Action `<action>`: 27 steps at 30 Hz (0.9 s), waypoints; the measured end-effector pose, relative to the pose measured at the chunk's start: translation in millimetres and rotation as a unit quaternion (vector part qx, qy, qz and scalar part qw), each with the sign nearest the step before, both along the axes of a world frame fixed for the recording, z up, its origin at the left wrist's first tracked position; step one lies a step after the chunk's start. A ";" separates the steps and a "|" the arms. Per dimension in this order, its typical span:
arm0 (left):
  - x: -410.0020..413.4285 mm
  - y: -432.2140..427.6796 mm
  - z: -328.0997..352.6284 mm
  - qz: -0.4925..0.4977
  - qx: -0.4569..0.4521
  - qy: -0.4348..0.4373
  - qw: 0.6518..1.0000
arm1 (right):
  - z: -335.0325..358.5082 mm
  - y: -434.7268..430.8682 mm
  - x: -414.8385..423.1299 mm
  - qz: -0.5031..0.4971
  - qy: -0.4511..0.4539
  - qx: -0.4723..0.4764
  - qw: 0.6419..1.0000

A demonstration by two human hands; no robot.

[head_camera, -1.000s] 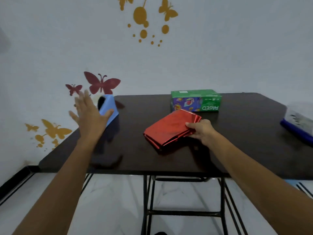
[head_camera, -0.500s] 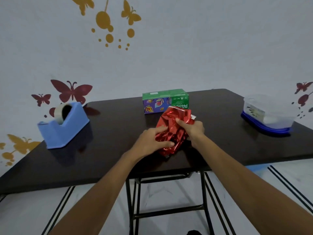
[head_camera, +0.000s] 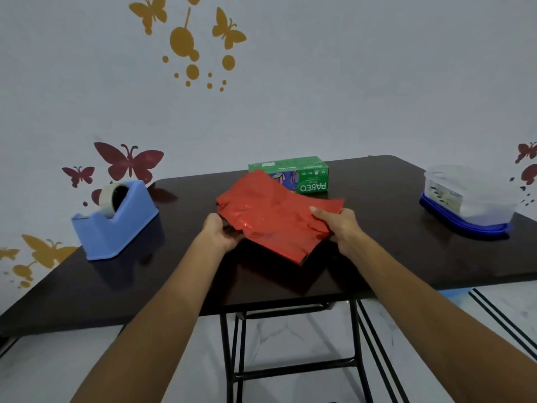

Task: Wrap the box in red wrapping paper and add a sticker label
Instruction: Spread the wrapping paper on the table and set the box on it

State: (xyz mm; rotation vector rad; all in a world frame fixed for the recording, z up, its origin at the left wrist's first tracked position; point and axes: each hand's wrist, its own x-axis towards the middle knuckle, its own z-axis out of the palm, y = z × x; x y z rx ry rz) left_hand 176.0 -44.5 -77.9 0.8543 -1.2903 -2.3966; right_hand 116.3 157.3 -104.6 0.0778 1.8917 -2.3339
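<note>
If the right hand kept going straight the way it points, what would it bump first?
The right hand grips the red wrapping paper. Pushing on, away and slightly leftwards, it would probably meet the green box next, though depth is hard to judge.

From my end the wrapping paper [head_camera: 273, 216] reads as thin red foil, glossy and creased, with glints along its wrinkles. The box [head_camera: 308, 175] behind it looks like printed cardboard with a slight sheen. The table [head_camera: 392, 251] has a dark, smooth, polished top that mirrors what stands on it; its legs [head_camera: 229, 344] look like black metal tube. The tape dispenser [head_camera: 116, 231] is smooth blue plastic, fairly matt. The container [head_camera: 470, 199] is cloudy translucent plastic with a blue plastic base.
</note>
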 end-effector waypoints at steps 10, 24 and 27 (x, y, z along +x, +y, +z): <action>4.9 48.7 7.6 -0.145 -0.608 0.156 0.765 | 0.4 -16.8 -2.8 -0.003 0.056 0.024 0.998; -0.1 -22.2 11.6 0.023 -0.058 0.196 0.979 | 15.6 6.9 1.2 -0.050 0.006 -0.089 0.995; 10.8 -44.1 10.8 0.009 -0.027 0.216 0.976 | 16.7 2.7 0.8 -0.088 0.020 -0.041 0.995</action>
